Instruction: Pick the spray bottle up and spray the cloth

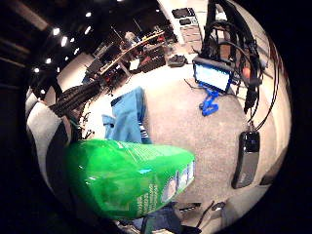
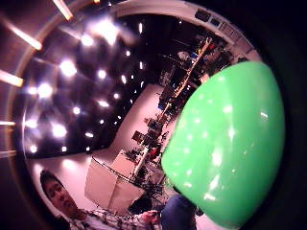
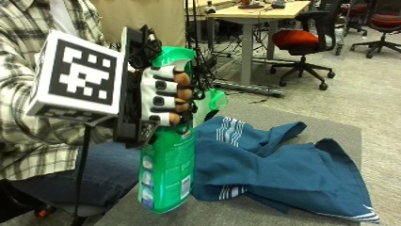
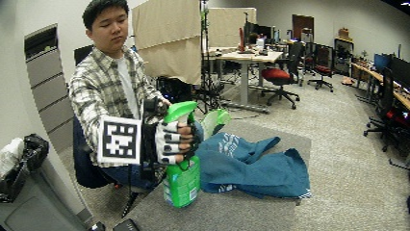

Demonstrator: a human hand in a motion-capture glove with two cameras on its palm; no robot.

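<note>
1 spray bottle (image 3: 168, 174) | 1 cloth (image 3: 282, 165) on table (image 3: 338, 127) | right hand (image 3: 164, 96) fingers gripping bottle neck

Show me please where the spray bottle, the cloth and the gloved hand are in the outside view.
spray bottle (image 3: 166, 176): outside view, on its green body below the hand.
cloth (image 3: 294, 172): outside view, on the middle of the blue fabric.
right hand (image 3: 164, 96): outside view, on the fingers curled round the bottle's neck.

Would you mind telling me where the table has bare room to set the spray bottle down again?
Bare table lies in front of the blue cloth, along the near edge beside the spray bottle held by the right hand. The middle is crowded by cloth.
</note>
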